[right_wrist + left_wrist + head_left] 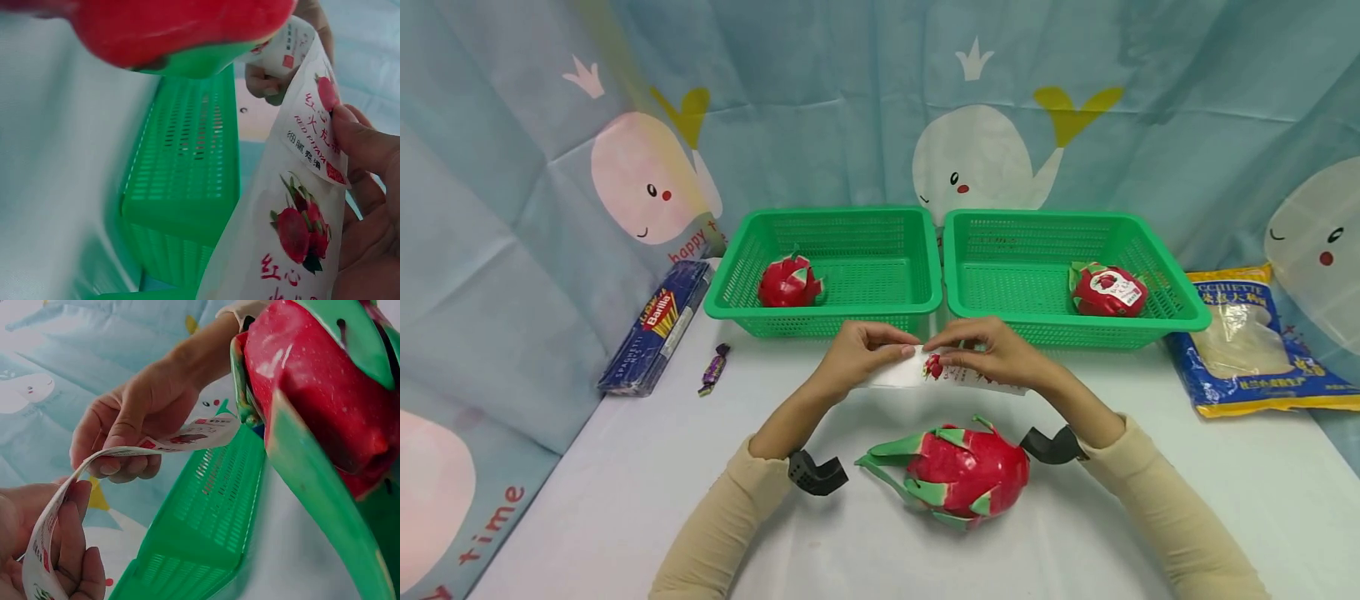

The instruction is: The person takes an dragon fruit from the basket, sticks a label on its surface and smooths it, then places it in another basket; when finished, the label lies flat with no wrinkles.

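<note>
Pinched the strip of stickers (934, 368) between left grip (859, 356) and right grip (990, 352), with a dragon fruit (973, 472) on the tabletop (823, 550), just bodyward of both. Probably called for tautness, slow peeling and edge contact only.

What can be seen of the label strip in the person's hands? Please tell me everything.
The label strip is a thin white band, paper-like in look, printed with red fruits, green leaves and red and dark Chinese characters. It bends in a curve, and one label seems partly lifted. The left hand and right hand both pinch it above the white table; in the head view it shows between the green baskets and the large dragon fruit.
</note>
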Demonstrator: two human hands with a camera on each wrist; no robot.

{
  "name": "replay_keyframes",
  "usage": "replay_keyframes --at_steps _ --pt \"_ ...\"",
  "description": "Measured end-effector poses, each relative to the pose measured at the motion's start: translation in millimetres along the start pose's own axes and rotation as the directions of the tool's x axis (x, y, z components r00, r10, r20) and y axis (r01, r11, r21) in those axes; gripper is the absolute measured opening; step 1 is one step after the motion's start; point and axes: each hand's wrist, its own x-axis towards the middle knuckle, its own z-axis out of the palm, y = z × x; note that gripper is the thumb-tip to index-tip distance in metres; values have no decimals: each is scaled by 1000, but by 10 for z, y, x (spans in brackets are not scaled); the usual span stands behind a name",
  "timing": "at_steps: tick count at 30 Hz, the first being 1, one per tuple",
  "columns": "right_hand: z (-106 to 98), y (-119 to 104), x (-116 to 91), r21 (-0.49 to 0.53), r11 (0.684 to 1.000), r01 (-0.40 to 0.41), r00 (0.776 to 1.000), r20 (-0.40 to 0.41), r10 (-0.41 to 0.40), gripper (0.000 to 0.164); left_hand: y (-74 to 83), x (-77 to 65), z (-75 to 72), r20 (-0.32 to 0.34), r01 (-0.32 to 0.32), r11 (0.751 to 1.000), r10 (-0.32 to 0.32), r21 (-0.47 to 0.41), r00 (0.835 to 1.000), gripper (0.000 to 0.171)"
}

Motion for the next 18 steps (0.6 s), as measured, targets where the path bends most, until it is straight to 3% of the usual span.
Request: replay_keyframes --at_steps 2,5,8,11,14,18 --pt "2 -3 -4 -7 1000 -14 1000 -24 14 20 2 3 5 -4 11 1000 -11 -1 1000 19" --pt "3 -12 -20 -9 995 -101 993 -60 100 11 -19 21 8 -24 22 999 -22 33 999 18" --pt "-1 -8 -42 31 985 -168 981 -90 170 5 -47 49 4 -53 23 995 -19 92 998 17" --pt "-28 -1 -68 108 978 -178 971 -144 192 3 -108 82 -7 -80 8 984 6 176 997 14" --pt "-83 -13 -103 186 966 -181 944 -241 223 6 -221 118 -14 -85 4 956 22 292 996 11" --pt "-162 -56 -117 220 938 -269 893 -308 328 14 -371 153 -1 -61 27 902 -1 431 998 9"
